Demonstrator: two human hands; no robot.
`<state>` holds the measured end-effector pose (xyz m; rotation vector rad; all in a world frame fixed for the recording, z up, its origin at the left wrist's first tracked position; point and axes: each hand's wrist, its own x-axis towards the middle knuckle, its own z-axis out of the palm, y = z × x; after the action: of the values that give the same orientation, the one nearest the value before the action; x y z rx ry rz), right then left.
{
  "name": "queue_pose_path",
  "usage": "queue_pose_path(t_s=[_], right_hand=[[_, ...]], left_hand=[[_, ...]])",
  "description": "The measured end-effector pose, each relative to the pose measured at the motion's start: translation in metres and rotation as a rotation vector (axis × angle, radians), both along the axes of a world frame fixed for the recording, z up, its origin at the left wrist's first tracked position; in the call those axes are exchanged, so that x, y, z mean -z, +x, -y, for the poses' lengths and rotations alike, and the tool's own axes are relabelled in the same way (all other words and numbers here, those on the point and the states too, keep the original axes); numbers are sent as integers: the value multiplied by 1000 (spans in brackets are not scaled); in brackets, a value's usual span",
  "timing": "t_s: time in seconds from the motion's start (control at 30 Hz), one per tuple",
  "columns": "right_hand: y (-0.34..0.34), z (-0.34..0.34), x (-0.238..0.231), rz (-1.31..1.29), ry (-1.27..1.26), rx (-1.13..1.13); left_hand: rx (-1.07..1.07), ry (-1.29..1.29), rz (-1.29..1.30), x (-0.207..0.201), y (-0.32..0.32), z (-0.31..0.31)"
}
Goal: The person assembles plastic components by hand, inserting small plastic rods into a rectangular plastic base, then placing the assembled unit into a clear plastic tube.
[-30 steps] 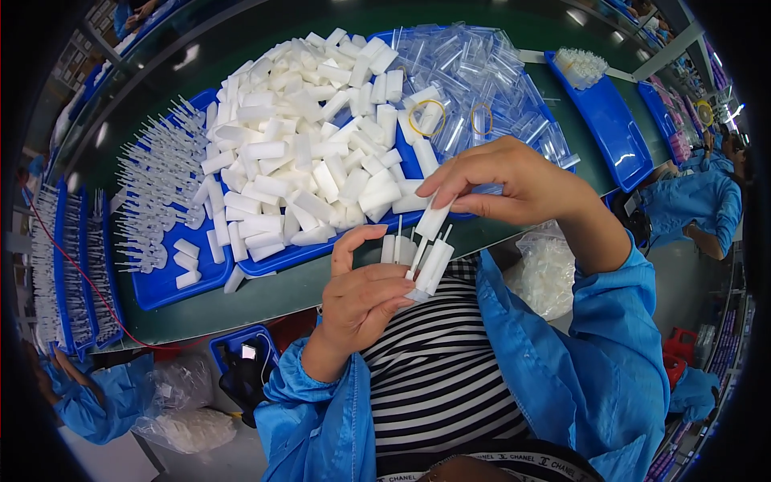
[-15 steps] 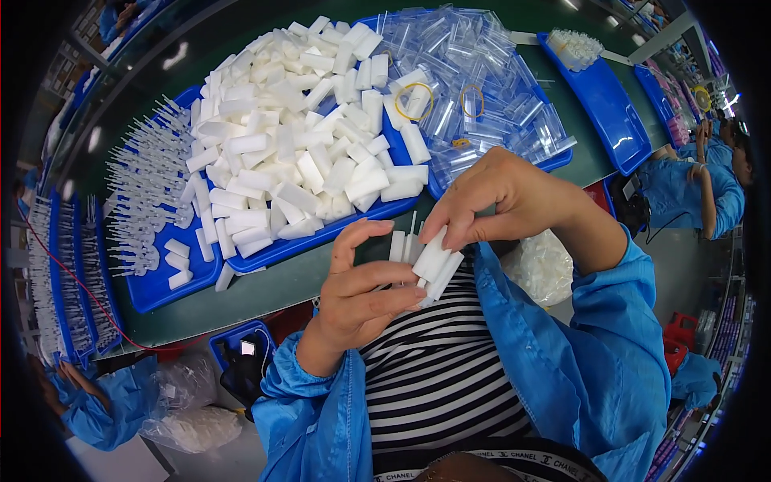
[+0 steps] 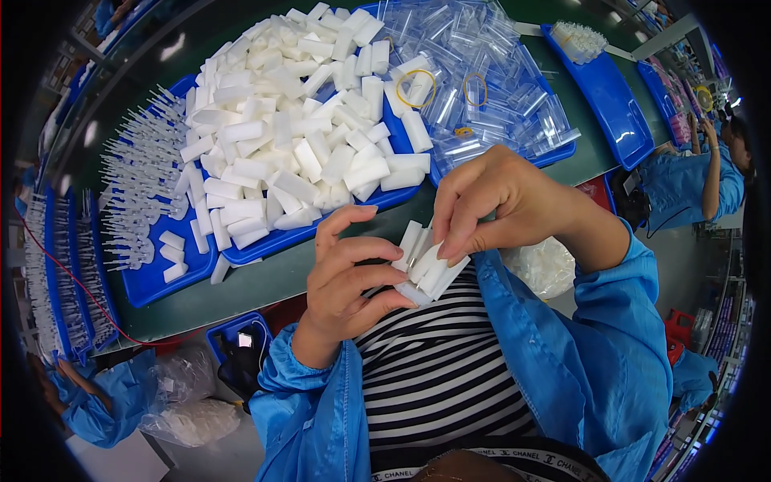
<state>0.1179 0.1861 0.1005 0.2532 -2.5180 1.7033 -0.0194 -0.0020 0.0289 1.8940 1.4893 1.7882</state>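
Observation:
Over my lap, in front of the striped top, both hands hold a small bunch of white foam-like blocks (image 3: 434, 271). My right hand (image 3: 499, 202) comes from above and pinches the upper end of one block between thumb and fingertips. From the other side, my left hand (image 3: 347, 275) grips the lower left of the bunch with thumb and fingers, its index finger raised. A short, thin, shiny piece (image 3: 412, 262) shows between the blocks; its kind is unclear. Fingers hide part of the bunch.
Beyond my hands lies a heap of white blocks (image 3: 273, 132) on a blue tray (image 3: 301, 235). Clear plastic sleeves (image 3: 482, 64) and yellow rubber bands (image 3: 416, 88) fill another. Thin upright parts (image 3: 144, 177) stand left. A long blue tray (image 3: 606, 104) is right; a co-worker (image 3: 691, 189) sits beyond.
My left hand has shifted slightly left, and my right hand slightly right. The blocks between them have tilted and spread, showing the shiny piece. Thin rods that stuck up above them no longer show.

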Motion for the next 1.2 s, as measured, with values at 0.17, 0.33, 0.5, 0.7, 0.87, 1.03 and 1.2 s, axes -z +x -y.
queue_pose_path(t_s=[0.17, 0.33, 0.5, 0.7, 0.87, 1.03, 1.2], right_hand=[[1, 7, 7, 9, -48, -2], [2, 11, 11, 20, -58, 4], [-1, 7, 6, 13, 7, -16], [-12, 16, -6, -1, 75, -26], [-20, 20, -13, 65, 98, -92], [-50, 11, -32, -104, 273, -217], [-118, -18, -34, -40, 533, 442]], left_hand=[[4, -2, -6, 2, -2, 2], [19, 15, -44, 0, -2, 6], [13, 4, -31, 2, -2, 1], [3, 24, -14, 1, -6, 3], [74, 49, 34, 2, -10, 5], [72, 63, 94, -1, -13, 11], [-38, 52, 98, -2, -15, 14]])
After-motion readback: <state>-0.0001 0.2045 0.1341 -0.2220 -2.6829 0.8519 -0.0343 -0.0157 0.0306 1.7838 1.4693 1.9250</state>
